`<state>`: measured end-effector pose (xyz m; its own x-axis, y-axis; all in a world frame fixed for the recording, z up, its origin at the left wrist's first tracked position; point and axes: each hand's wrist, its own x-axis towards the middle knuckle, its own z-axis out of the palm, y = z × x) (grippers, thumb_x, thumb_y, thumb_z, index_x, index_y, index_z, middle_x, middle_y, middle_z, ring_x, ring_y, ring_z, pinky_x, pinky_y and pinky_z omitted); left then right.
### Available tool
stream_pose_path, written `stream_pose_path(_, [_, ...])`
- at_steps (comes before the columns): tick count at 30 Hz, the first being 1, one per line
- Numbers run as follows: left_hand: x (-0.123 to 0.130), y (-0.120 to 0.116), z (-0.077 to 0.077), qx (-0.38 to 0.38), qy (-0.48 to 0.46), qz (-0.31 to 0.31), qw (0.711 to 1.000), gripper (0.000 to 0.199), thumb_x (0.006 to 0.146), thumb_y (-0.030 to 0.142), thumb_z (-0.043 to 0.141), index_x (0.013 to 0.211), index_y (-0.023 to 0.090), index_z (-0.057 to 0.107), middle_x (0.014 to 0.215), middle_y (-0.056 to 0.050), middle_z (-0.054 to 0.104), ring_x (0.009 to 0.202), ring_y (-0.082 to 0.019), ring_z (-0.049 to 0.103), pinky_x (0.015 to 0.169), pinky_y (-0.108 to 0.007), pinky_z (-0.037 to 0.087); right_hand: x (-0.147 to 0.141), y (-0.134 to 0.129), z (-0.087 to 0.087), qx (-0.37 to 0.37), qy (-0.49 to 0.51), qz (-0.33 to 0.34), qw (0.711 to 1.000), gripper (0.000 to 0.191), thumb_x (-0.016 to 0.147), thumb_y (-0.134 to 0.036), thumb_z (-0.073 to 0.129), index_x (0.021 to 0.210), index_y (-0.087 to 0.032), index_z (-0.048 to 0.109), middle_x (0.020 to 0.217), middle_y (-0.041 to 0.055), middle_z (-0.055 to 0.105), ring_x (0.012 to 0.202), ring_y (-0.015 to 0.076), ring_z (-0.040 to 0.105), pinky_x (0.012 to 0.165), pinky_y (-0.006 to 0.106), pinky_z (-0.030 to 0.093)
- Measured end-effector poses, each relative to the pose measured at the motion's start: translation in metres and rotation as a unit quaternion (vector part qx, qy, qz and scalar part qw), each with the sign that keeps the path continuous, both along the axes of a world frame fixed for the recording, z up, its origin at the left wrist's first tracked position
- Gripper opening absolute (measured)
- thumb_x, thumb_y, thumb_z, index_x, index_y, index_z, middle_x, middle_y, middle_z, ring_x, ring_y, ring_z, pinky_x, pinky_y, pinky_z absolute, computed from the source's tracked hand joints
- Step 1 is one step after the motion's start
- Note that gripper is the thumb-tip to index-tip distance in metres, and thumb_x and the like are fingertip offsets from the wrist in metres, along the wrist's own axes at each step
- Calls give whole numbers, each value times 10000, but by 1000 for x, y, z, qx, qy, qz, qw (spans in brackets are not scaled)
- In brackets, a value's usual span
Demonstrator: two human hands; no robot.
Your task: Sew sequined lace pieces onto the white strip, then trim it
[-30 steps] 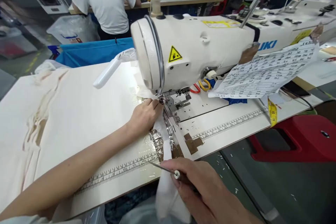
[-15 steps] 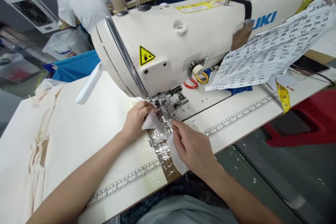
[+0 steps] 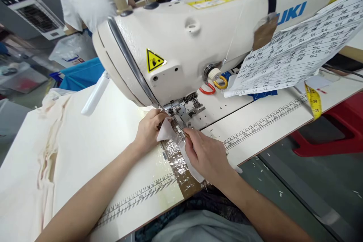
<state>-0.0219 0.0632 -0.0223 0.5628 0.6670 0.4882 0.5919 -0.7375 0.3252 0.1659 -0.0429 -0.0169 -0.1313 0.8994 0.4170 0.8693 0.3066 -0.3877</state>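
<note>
Left grip [image 3: 150,128] pinches cloth [image 3: 166,131], right grip [image 3: 208,153] closed, load unclear; bin [image 3: 13,82] holds something reddish [image 3: 27,84].

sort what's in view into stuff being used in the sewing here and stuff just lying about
Apparently in use:
- sewing machine
- white fabric, between the left hand and right hand

Apparently just lying about:
- yellow tape measure, over the table edge
- red and yellow looped handles, probably scissors
- red plastic stool
</note>
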Motion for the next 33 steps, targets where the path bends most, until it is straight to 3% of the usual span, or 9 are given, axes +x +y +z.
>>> stream_pose_path(9, [2,1,0,-21,29,33,999,131,915,286,527,938,197,619,934,-58,679,847,-190,631,687,-312,528,0,1,1,-9,-46,9,999,279,992,-182,400,1161,-116,612,907,77,756,625,161,679,470,278,367])
stream_pose_path(17, [-1,4,3,-98,-40,33,994,166,905,340,572,828,206,635,836,-21,688,741,-153,633,646,-279,504,0,0,-1,-9,-30,0,1000,284,975,-169,407,1165,-110,609,905,75,765,639,162,690,471,275,396])
stream_pose_path(22, [0,3,2,-47,-42,16,998,144,921,302,575,828,201,619,846,-26,683,748,-149,634,644,-276,518,-2,2,-1,-13,-43,-8,999,291,981,-174,403,1165,-106,618,910,79,764,628,167,698,457,279,386])
stream_pose_path(27, [1,-2,8,23,34,-22,999,142,960,268,527,902,195,635,930,-58,679,853,-178,646,709,-328,574,-3,2,-1,6,-42,-8,999,291,986,-171,413,1193,-93,602,922,96,769,634,168,703,465,267,405])
stream_pose_path(30, [-1,-8,14,37,97,-56,993,157,965,232,509,988,175,654,1005,-94,661,900,-202,637,740,-363,592,3,-16,2,13,2,-12,1000,243,972,-159,430,1151,-115,588,873,79,763,619,174,699,472,269,416])
stream_pose_path(33, [-1,-18,19,51,152,-66,985,224,962,144,458,1071,152,654,1066,-125,637,951,-228,603,774,-390,589,16,-49,7,-50,107,22,993,128,951,-161,451,1033,-188,545,742,7,718,554,152,666,488,248,440])
